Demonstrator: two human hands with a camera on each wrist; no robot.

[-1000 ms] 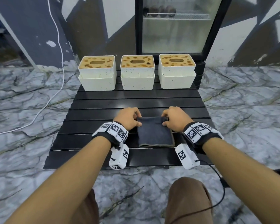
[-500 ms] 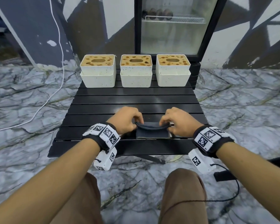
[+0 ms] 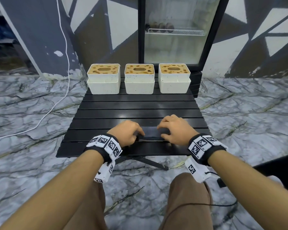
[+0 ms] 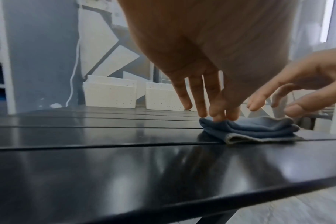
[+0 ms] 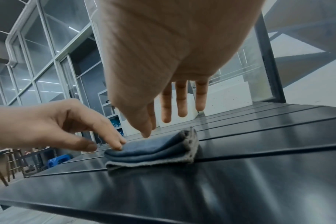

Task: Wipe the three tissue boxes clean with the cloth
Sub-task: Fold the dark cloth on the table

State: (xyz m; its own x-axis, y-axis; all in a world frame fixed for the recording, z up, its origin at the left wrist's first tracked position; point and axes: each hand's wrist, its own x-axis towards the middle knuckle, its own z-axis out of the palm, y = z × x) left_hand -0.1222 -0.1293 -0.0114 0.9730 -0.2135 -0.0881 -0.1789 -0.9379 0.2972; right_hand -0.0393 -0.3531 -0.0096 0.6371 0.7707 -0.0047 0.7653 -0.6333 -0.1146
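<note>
Three white speckled tissue boxes with brown-stained tops stand in a row at the far edge of the black slatted table (image 3: 136,105): left box (image 3: 103,80), middle box (image 3: 139,80), right box (image 3: 174,78). A dark blue cloth (image 3: 152,134) lies folded in layers near the table's front edge, between my hands. My left hand (image 3: 130,131) presses straight fingertips (image 4: 217,116) on the left end of the cloth (image 4: 255,128). My right hand (image 3: 171,130) hovers over the right end of the cloth (image 5: 150,148) with relaxed fingers (image 5: 181,109), holding nothing.
A glass-door fridge (image 3: 173,30) stands right behind the boxes. A white cable (image 3: 56,103) trails over the marble floor at the left. A black seat (image 3: 281,166) is at the right, next to my right forearm. My knees are below the table's front edge.
Both hands pinched the cloth's far edge, lifted it and folded it toward me. The cloth is now a narrower folded strip, and the fingers have let go.
</note>
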